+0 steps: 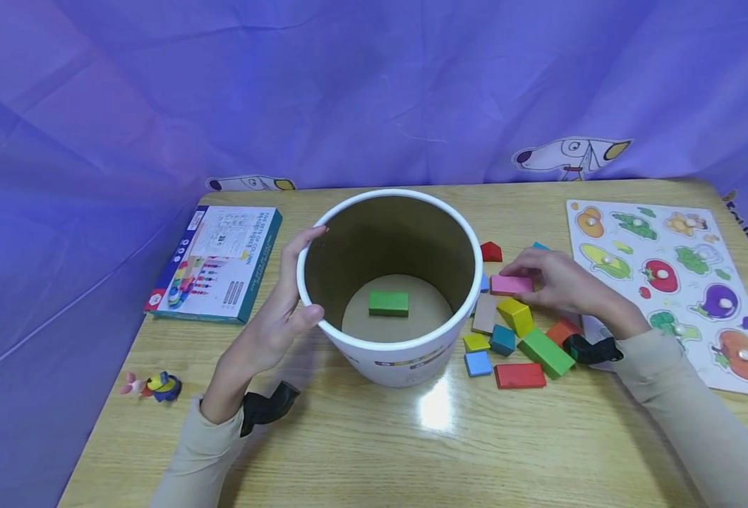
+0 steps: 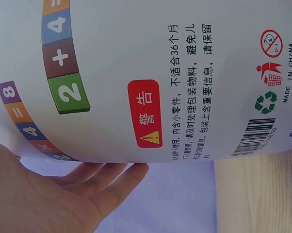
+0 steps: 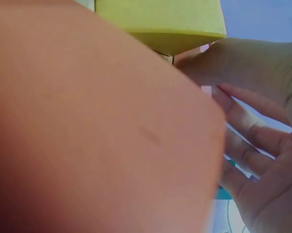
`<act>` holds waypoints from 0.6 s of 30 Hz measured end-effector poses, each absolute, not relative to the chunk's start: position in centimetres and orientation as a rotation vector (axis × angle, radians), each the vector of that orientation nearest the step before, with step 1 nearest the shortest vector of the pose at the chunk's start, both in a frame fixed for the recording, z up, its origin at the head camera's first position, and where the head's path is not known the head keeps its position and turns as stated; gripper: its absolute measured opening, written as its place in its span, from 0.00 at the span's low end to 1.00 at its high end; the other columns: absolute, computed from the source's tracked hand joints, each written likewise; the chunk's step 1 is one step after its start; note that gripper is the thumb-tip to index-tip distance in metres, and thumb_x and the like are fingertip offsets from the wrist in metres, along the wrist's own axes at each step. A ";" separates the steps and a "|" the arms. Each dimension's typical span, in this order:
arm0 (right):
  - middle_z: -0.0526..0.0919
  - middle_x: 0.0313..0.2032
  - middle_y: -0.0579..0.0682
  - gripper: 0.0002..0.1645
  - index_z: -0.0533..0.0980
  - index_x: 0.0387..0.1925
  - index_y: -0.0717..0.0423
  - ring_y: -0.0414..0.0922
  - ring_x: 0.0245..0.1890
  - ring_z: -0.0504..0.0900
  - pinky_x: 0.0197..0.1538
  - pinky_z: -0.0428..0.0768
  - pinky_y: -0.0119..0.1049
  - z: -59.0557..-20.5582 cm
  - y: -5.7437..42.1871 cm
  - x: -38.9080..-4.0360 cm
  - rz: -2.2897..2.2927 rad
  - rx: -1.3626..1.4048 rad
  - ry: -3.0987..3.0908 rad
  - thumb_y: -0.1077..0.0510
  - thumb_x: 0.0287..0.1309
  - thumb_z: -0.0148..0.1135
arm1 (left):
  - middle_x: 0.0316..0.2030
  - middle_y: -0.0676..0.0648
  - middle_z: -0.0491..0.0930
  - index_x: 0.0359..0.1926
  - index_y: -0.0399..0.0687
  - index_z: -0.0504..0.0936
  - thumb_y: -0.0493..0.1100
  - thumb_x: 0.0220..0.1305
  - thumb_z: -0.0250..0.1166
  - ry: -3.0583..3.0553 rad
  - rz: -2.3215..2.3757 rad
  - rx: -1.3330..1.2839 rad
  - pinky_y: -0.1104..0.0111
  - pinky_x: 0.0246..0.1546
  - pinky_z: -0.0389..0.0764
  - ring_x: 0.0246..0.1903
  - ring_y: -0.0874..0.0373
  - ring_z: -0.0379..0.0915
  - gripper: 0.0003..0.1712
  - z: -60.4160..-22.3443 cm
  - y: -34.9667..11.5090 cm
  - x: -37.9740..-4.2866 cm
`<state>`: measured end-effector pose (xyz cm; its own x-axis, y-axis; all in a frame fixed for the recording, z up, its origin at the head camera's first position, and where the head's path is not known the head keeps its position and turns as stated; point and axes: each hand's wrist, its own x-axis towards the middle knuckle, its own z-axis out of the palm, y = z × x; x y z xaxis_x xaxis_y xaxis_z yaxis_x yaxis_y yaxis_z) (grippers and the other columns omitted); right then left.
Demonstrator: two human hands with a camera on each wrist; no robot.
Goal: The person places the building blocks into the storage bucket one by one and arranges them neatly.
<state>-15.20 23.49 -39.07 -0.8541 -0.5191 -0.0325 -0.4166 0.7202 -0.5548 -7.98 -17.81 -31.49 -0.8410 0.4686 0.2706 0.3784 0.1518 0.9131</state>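
Observation:
A white bucket stands mid-table with a green block on its floor. My left hand holds it at the left, thumb and a fingertip at the rim. In the left wrist view the fingers lie along the printed outer wall. Right of the bucket, my right hand pinches a pink rectangular block between thumb and fingers. Close below that hand are a yellow block and an orange block. The orange block covers much of the right wrist view, hiding the fingertips.
More blocks lie around the right hand, including a long green block and a red block. A vegetable puzzle board sits at the right, partly under the right forearm. A boxed toy and small figures are at the left.

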 end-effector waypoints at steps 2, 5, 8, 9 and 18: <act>0.84 0.46 0.51 0.23 0.83 0.48 0.53 0.45 0.41 0.75 0.41 0.77 0.36 -39.0 23.7 -15.1 -0.808 -0.740 2.757 0.62 0.46 0.76 | 0.74 0.51 0.45 0.75 0.62 0.41 0.73 0.60 0.56 2.325 1.802 0.849 0.39 0.62 0.64 0.71 0.49 0.49 0.52 -31.5 -17.8 -8.0; 0.84 0.46 0.53 0.24 0.83 0.48 0.54 0.47 0.42 0.76 0.43 0.79 0.39 -38.4 24.1 -14.9 -0.822 -0.706 2.781 0.63 0.44 0.77 | 0.74 0.52 0.45 0.75 0.63 0.41 0.73 0.59 0.56 2.324 1.803 0.837 0.39 0.62 0.65 0.71 0.48 0.49 0.52 -31.5 -17.8 -8.0; 0.83 0.45 0.54 0.26 0.82 0.49 0.55 0.48 0.44 0.77 0.45 0.79 0.41 -37.3 24.7 -14.5 -0.847 -0.639 2.838 0.65 0.43 0.76 | 0.74 0.52 0.45 0.75 0.63 0.41 0.73 0.59 0.55 2.324 1.803 0.831 0.39 0.62 0.65 0.70 0.49 0.49 0.52 -31.5 -17.8 -7.9; 0.83 0.45 0.54 0.27 0.81 0.49 0.54 0.47 0.44 0.77 0.46 0.78 0.38 -36.7 24.9 -14.4 -0.864 -0.621 2.860 0.66 0.43 0.76 | 0.74 0.52 0.45 0.75 0.63 0.41 0.73 0.59 0.55 2.324 1.803 0.830 0.39 0.62 0.65 0.70 0.49 0.49 0.52 -31.5 -17.8 -7.9; 0.80 0.41 0.46 0.35 0.81 0.49 0.61 0.32 0.40 0.76 0.54 0.71 0.15 -29.4 24.2 -12.7 -1.353 -0.931 2.997 0.80 0.32 0.74 | 0.74 0.52 0.45 0.75 0.62 0.41 0.72 0.60 0.55 2.331 1.799 0.846 0.39 0.63 0.64 0.71 0.50 0.49 0.51 -31.6 -17.9 -7.9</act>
